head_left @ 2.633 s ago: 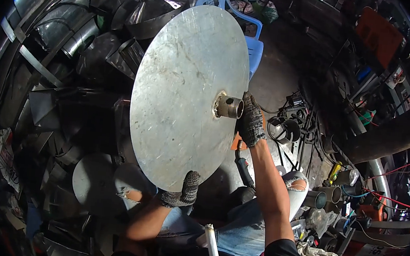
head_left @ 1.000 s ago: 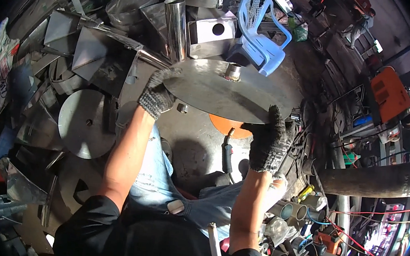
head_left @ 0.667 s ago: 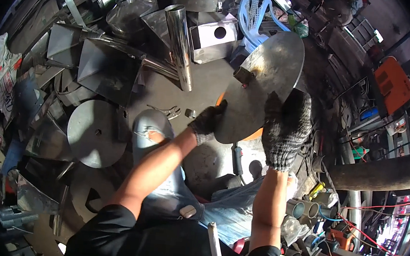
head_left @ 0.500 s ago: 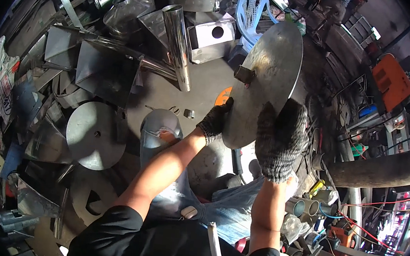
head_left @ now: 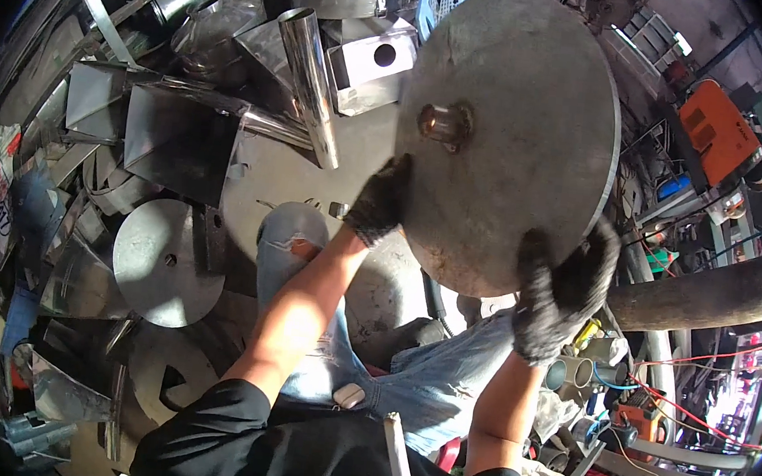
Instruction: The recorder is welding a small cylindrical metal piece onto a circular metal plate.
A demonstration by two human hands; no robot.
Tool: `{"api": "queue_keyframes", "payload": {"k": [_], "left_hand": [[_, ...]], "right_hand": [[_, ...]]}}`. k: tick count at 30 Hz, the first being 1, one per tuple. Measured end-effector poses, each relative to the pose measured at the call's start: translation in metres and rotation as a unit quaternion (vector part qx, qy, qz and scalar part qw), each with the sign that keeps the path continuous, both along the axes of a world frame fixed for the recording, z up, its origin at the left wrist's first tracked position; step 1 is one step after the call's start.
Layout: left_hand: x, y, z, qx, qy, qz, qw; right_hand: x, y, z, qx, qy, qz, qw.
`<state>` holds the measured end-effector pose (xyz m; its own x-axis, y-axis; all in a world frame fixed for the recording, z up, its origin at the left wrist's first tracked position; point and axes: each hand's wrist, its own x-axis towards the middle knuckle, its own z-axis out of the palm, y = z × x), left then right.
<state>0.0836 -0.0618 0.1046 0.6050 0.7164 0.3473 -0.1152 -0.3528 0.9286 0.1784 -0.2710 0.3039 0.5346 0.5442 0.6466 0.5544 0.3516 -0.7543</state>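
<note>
A large round grey metal disc [head_left: 526,160] is held up in front of me, its broad face turned toward me. A short pipe stub [head_left: 447,125] stands out from its face, left of the middle, with a brownish heat stain round its base. My left hand [head_left: 381,199], in a dark knit glove, grips the disc's left edge; its fingertips are partly hidden behind the disc. At the lower right edge, my gloved right hand [head_left: 566,297] holds the disc with the thumb on the near face and the other fingers round the rim.
At left lies a smaller metal disc [head_left: 167,263] with a centre hole. A shiny steel tube [head_left: 309,84] leans ahead, beside a metal box with a round hole [head_left: 372,61]. A blue plastic chair [head_left: 442,3] stands behind the disc. Right are an orange machine [head_left: 719,135] and a thick pipe [head_left: 705,306].
The disc has turned from a steep slant to show me nearly its full face. My right hand has moved right and slightly down; my left has shifted left. The orange piece behind is now hidden.
</note>
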Motion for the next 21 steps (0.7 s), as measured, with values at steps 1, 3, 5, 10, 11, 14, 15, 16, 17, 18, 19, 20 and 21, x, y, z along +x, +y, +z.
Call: {"api": "queue_keyframes", "payload": {"k": [1,3,5,10,11,14,15,16,17,18,19,20,21], "left_hand": [[-0.016,0.01,0.005,0.124,0.111,0.066,0.984],[-0.043,0.024,0.017,0.356,0.319,0.184,0.859],[-0.069,0.012,0.053,-0.388,-0.232,0.117,0.884],[-0.116,0.004,0.083,-0.265,-0.189,0.051,0.944],[-0.126,0.006,0.081,-0.233,-0.124,0.081,0.961],[-0.156,0.032,0.042,-0.591,-0.271,-0.048,0.758],[-0.147,0.025,0.052,-0.598,-0.265,-0.053,0.755],[-0.142,0.006,0.074,-0.341,-0.094,0.014,0.935],[-0.139,-0.007,0.088,-0.036,0.086,0.073,0.993],[-0.139,-0.013,0.095,0.078,0.1,0.075,0.989],[-0.148,-0.019,0.093,0.186,0.12,0.088,0.971],[-0.145,-0.036,0.105,0.093,0.113,0.051,0.988],[-0.143,-0.036,0.089,0.089,0.108,0.037,0.989]], "right_hand": [[0.005,0.005,0.01,0.006,0.064,-0.019,0.998],[0.032,0.016,0.007,-0.032,0.055,-0.129,0.99],[0.065,0.026,-0.034,-0.049,0.251,-0.144,0.956],[0.063,0.048,-0.15,-0.24,0.094,-0.241,0.936],[0.044,0.052,-0.138,-0.328,0.091,-0.235,0.91],[0.047,0.06,-0.22,-0.323,0.157,-0.162,0.919],[0.057,0.06,-0.246,-0.308,0.219,-0.153,0.913],[0.05,0.067,-0.251,-0.28,0.314,-0.122,0.899],[0.045,0.075,-0.252,-0.245,0.403,-0.093,0.877],[0.056,0.082,-0.283,-0.193,0.516,-0.006,0.834],[0.034,0.096,-0.239,-0.289,0.463,-0.035,0.837],[0.052,0.1,-0.262,-0.246,0.502,0.006,0.829],[0.072,0.105,-0.283,-0.201,0.536,0.047,0.819]]}}
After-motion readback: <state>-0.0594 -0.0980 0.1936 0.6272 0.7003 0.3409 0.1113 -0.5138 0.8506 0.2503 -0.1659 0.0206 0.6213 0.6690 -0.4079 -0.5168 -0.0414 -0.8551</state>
